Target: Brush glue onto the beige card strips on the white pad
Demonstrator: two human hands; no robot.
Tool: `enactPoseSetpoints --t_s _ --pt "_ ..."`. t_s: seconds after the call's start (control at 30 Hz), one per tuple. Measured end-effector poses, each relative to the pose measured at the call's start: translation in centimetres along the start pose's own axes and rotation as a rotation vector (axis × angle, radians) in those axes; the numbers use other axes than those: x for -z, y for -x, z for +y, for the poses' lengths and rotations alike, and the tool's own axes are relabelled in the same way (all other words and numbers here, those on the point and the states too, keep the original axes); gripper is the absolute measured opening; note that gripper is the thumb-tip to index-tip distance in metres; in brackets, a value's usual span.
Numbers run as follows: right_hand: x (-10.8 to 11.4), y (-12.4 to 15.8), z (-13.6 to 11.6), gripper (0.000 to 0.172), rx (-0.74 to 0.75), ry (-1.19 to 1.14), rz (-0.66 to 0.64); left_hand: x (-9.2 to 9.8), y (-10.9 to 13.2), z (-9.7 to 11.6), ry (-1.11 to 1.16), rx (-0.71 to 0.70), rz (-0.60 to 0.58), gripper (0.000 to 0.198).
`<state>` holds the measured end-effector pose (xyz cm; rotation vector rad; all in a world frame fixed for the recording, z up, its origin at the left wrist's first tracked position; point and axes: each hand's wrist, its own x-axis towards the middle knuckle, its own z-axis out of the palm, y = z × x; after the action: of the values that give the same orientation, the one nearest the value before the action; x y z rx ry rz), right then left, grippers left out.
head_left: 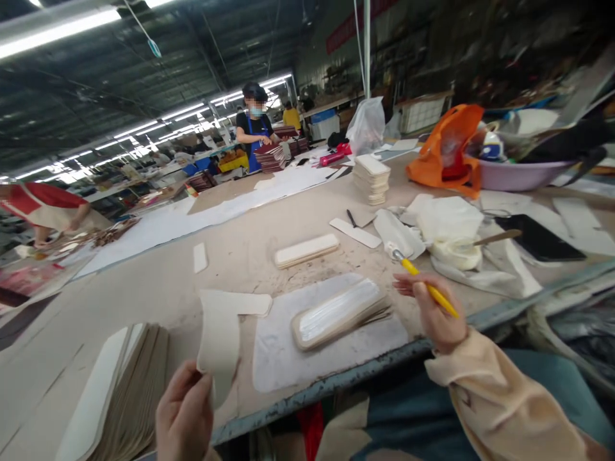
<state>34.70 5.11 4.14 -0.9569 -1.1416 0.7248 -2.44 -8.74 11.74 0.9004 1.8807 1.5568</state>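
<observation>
Between the thumb and fingers of my left hand is a curved, pale strip-shaped piece, raised over the near edge of the table. My right hand is closed around a yellow-handled tool; its metal head points up and left, its exact kind unclear. Midway between my hands, a stack of rounded pieces with a shiny, wet-looking top lies fanned on a white sheet. At lower left stands a thick leaning pile of pale pieces. Another pale piece lies behind the held one.
A short stack and a taller stack of pale pieces stand farther back. On the right are a white bag holding a creamy substance, a black tablet-like object, an orange bag and a purple basin. A co-worker stands beyond.
</observation>
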Motion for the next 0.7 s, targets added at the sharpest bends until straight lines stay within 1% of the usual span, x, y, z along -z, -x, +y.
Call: enactPoseSetpoints --t_s 0.07,0.13,0.23,0.3,0.4,0.5,0.63,0.7 --pt "-0.7 0.5 -0.1 0.022 -0.055 -0.075 -0.071 -3.4 2.2 0.3 0.181 0.149 -0.197 0.030" --pt "-1.2 1.1 -0.3 0.025 -0.115 -0.121 -0.139 -6.8 4.1 0.0 0.253 0.260 -0.336 0.029" --pt "-1.4 1.6 -0.4 0.029 -0.203 -0.178 -0.196 -11.0 6.2 -0.8 0.312 0.378 -0.479 0.024" --pt "-1.3 1.4 -0.5 0.032 -0.241 -0.236 -0.173 -12.8 7.2 -1.2 0.322 0.430 -0.553 0.021" --pt "-1.0 0.8 -0.5 0.035 -0.273 -0.264 -0.103 -14.4 7.8 -2.0 0.286 0.493 -0.632 0.021" --pt "-0.6 0.3 -0.2 0.038 -0.267 -0.192 -0.055 -14.9 8.0 -2.7 0.276 0.560 -0.649 0.021" --pt "-0.4 0.2 0.8 0.039 -0.122 0.021 0.039 -14.6 8.3 -3.4 0.409 0.645 -0.674 0.030" --pt "-0.4 0.3 1.3 0.038 -0.065 0.129 0.074 -14.2 8.2 -3.7 0.508 0.620 -0.685 0.038"
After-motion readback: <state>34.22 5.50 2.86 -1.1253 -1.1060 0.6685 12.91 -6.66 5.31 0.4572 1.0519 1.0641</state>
